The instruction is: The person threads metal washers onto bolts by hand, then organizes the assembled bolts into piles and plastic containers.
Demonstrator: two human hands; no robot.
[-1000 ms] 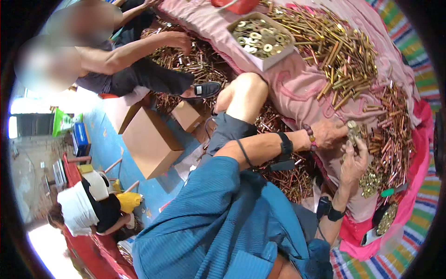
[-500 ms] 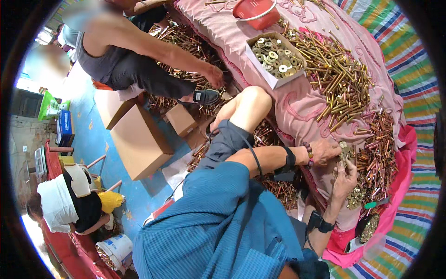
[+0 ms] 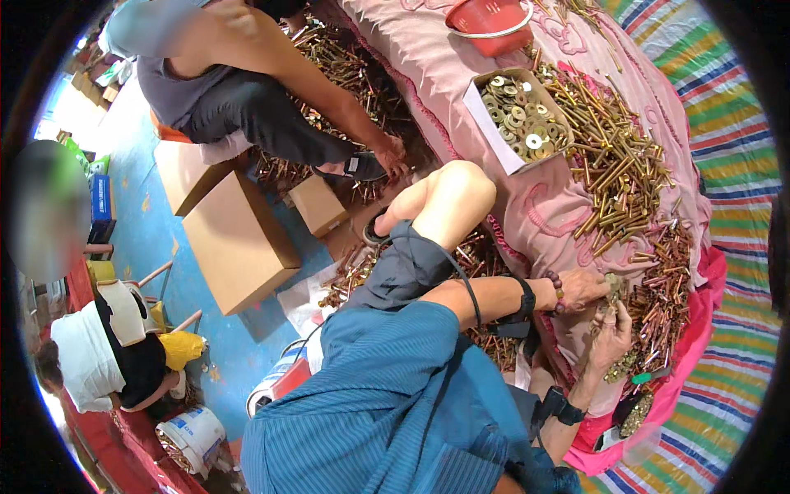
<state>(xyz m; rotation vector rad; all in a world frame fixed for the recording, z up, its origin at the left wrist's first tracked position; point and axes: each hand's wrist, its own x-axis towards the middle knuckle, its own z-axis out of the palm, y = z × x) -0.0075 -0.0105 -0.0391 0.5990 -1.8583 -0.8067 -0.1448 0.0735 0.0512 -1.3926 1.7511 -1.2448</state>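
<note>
My left hand (image 3: 580,290), with a beaded bracelet, is closed with its fingertips on small dull-brass pieces (image 3: 615,288) that look like washers. Close below it, my right hand (image 3: 609,337) is closed in a pinch, palm side showing; whatever lies between its fingers is too small to name. Both hands are over the pink quilted cloth (image 3: 547,210). Beyond my fingertips lies a heap of coppery bolts (image 3: 662,309). Small brass nuts (image 3: 615,370) are heaped beside my right wrist, partly hidden by it.
An open box (image 3: 491,132) of washers sits beside long yellowish bolts (image 3: 613,173); a red bucket (image 3: 494,29) stands behind it. A green-handled tool (image 3: 642,379) lies near the nuts. At left, a co-worker's hand (image 3: 391,155) reaches toward bolts on the floor, near cardboard boxes (image 3: 243,247).
The view has shifted slightly, so the washer box and bucket appear farther right. My hands stay together at the small pieces, the fingertips now closer. The co-worker's hand remains low near the floor bolts.
</note>
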